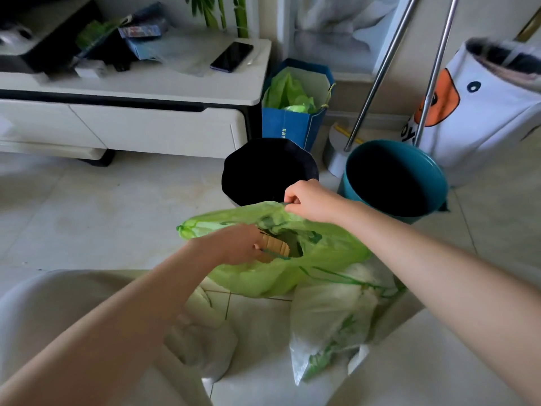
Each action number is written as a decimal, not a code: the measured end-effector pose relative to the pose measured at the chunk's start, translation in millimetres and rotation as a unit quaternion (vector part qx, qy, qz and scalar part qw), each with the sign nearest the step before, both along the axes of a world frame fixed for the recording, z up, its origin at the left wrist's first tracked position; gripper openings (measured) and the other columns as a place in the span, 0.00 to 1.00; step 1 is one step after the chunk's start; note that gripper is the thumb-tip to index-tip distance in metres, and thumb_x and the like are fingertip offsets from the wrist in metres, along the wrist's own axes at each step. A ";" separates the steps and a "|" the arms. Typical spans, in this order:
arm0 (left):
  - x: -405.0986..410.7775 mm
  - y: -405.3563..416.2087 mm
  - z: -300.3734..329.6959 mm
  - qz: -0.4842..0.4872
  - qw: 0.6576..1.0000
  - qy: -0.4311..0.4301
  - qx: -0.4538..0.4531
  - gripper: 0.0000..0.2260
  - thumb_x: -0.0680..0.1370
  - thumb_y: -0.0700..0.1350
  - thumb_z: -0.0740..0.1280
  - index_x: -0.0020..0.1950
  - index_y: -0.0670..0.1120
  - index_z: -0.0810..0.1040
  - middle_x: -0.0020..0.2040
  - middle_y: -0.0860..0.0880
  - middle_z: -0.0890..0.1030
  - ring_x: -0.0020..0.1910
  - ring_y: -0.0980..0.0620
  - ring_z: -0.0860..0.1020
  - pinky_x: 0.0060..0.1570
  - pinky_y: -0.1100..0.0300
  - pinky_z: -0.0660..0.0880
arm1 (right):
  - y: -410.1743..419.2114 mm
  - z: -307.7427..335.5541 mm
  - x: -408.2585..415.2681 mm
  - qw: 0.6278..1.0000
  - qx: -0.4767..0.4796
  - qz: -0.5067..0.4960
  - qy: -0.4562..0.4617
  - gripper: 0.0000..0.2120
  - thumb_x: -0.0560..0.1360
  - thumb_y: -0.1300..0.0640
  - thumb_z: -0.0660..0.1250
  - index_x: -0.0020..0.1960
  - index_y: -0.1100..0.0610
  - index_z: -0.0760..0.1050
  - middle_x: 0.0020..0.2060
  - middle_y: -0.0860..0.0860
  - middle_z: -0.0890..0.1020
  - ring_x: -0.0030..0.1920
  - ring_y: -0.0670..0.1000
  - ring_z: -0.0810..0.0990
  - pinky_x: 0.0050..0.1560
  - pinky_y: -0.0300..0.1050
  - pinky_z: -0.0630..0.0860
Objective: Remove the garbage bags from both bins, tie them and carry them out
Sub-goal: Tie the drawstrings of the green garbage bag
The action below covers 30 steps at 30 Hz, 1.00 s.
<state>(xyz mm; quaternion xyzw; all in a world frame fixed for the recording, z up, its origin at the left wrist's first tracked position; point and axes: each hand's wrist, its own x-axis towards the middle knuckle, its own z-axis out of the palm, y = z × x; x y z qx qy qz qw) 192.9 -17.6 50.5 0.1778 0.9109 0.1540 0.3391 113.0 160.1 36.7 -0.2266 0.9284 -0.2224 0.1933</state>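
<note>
Pale bag (330,326): lying crumpled on the floor tiles between the knees, nearest the camera.
Left hand (237,244): fingers curled, pinching the near rim of the green bag (328,256) at its drawstring.
Right hand (310,200): pinching the far rim's drawstring, pulling the mouth open.
Green bag: out of the bins, resting on the floor before them.
Black bin (269,171): just behind the bag, dark-lined.
Teal bin (395,180): beside it, to the right.
Desk (175,83): farther back left, carrying a phone (232,56).

Single head-worn wide-angle view, facing forward and down, close above floor (117,200)
</note>
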 end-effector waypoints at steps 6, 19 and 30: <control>6.3 -29.3 32.1 0.030 0.998 -0.024 0.043 0.06 0.75 0.51 0.69 0.42 0.52 0.85 0.41 0.54 0.84 0.44 0.53 0.81 0.48 0.58 0.76 | 6.7 26.7 24.9 0.998 -0.010 -0.027 0.060 0.08 0.75 0.52 0.65 0.41 0.53 0.80 0.37 0.50 0.83 0.38 0.52 0.79 0.43 0.51 0.78; 31.2 -34.6 82.3 0.335 0.845 0.252 0.333 0.07 0.75 0.41 0.69 0.39 0.49 0.83 0.33 0.50 0.83 0.29 0.65 0.76 0.38 0.69 0.70 | 9.9 116.1 80.1 0.904 -0.394 -0.163 0.024 0.06 0.77 0.61 0.65 0.46 0.61 0.80 0.38 0.53 0.84 0.42 0.48 0.83 0.55 0.52 0.80; 38.5 -0.7 85.5 0.220 0.856 0.240 0.401 0.09 0.79 0.37 0.61 0.48 0.47 0.79 0.44 0.54 0.77 0.44 0.63 0.74 0.45 0.70 0.70 | 4.6 112.5 104.5 0.951 -0.286 -0.116 0.006 0.08 0.74 0.57 0.70 0.51 0.57 0.81 0.45 0.49 0.85 0.47 0.46 0.82 0.55 0.47 0.79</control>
